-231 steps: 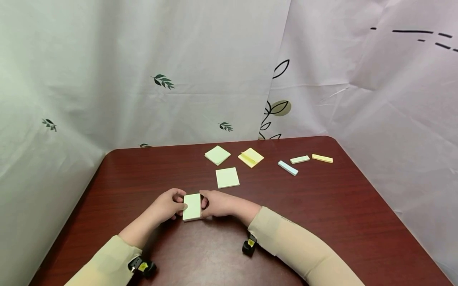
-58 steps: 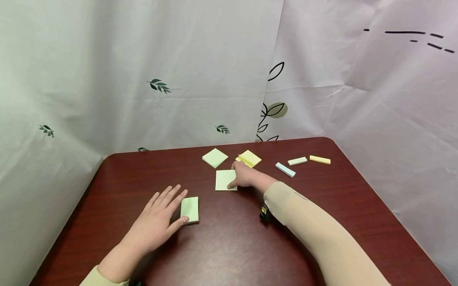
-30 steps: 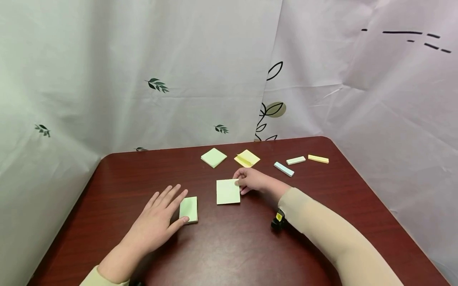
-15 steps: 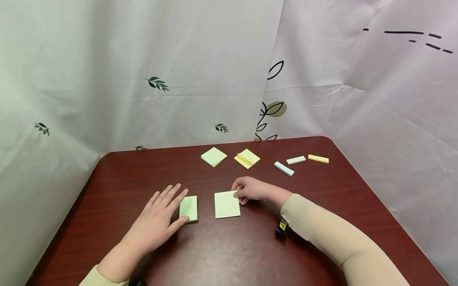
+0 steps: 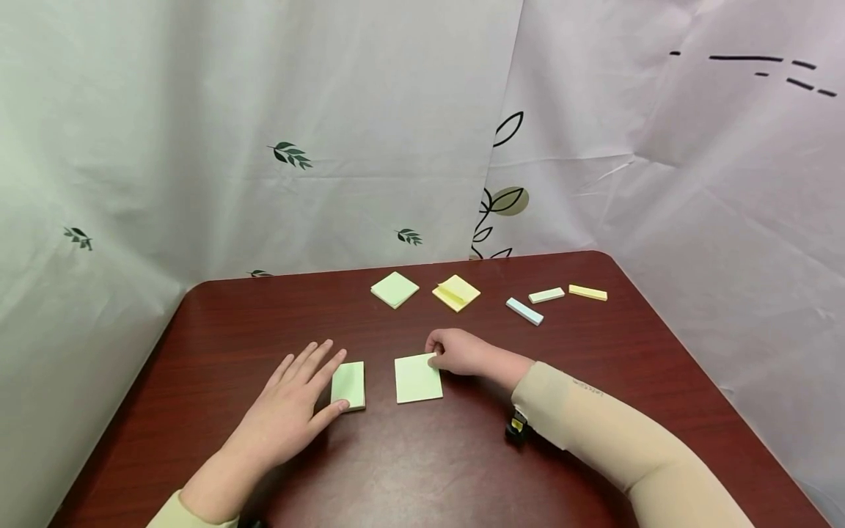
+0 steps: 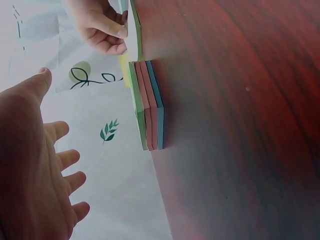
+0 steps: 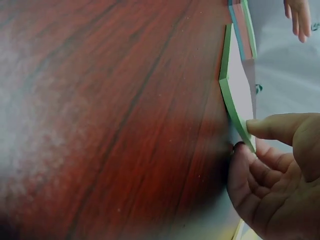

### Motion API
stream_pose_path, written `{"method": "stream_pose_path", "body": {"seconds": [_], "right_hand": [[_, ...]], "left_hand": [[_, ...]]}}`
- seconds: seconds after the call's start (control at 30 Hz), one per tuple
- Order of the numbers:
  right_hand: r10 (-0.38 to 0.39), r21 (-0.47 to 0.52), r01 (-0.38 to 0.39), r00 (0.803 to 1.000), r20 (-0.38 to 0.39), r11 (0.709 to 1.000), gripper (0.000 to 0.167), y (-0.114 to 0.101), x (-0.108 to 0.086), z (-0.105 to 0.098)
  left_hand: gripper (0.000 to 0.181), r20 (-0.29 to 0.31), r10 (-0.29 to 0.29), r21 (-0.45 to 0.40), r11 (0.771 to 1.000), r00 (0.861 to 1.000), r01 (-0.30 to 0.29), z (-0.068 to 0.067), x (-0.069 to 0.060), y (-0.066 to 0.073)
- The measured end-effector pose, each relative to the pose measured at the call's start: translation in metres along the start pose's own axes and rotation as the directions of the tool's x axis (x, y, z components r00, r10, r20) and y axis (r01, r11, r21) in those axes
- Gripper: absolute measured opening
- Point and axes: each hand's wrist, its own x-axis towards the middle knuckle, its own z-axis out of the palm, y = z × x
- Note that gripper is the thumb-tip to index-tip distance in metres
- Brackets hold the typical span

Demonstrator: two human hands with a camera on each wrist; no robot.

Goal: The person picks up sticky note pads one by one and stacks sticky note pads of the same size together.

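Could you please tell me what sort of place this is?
Probably a screened-off tabletop workspace: a reddish-brown table, pale leaf-printed sheeting hung behind and beside it, and several sticky-note pads set out on top.

Table (image 5: 422, 469) is dark red woodgrain. Stack (image 5: 350, 383) sits left of centre; green pad (image 5: 394, 289) and yellow pad (image 5: 457, 292) lie at back, three strips (image 5: 546, 295) back right.

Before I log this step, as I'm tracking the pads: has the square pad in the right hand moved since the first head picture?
Yes: the square pad has come toward the person, away from the table's far edge.
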Motion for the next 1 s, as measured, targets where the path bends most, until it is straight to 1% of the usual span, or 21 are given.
{"method": "stream_pose_path", "body": {"seconds": [0.13, 0.3, 0.43, 0.77, 0.9, 1.0], "right_hand": [[0.0, -0.1, 0.0, 1.0, 0.001, 0.995, 0.009, -0.0038, 0.0005, 0.0008], [-0.011, -0.169, 0.012, 1.0, 0.006, 0.986, 0.01, -0.0037, 0.0032, 0.0022], [-0.02, -0.193, 0.021, 1.0, 0.003, 0.981, 0.011, -0.0026, 0.0042, 0.003], [-0.025, -0.212, 0.025, 1.0, 0.0, 0.977, 0.014, -0.0045, 0.0017, 0.0016], [-0.066, -0.254, 0.059, 0.998, -0.017, 0.966, 0.012, -0.0048, -0.0016, 0.0017], [-0.124, -0.301, 0.111, 0.992, -0.024, 0.947, 0.01, -0.0077, -0.0058, 0.0007]], "left_hand": [[0.073, 0.0, -0.004, -0.004, 1.0, 1.0, 0.004, 0.0006, -0.0009, -0.0005], [0.073, 0.004, -0.006, 0.0, 1.0, 1.0, 0.006, 0.0012, -0.0015, -0.0013], [0.073, 0.002, -0.008, 0.003, 1.0, 1.0, 0.008, 0.0008, -0.002, -0.0018], [0.073, 0.001, -0.004, 0.006, 1.0, 1.0, 0.004, 0.0017, -0.0032, -0.0025], [0.073, 0.0, 0.0, 0.006, 1.0, 1.0, 0.0, 0.0021, -0.0027, -0.0021], [0.073, -0.003, 0.005, 0.009, 1.0, 1.0, -0.005, 0.0021, -0.0023, -0.0019]]}}
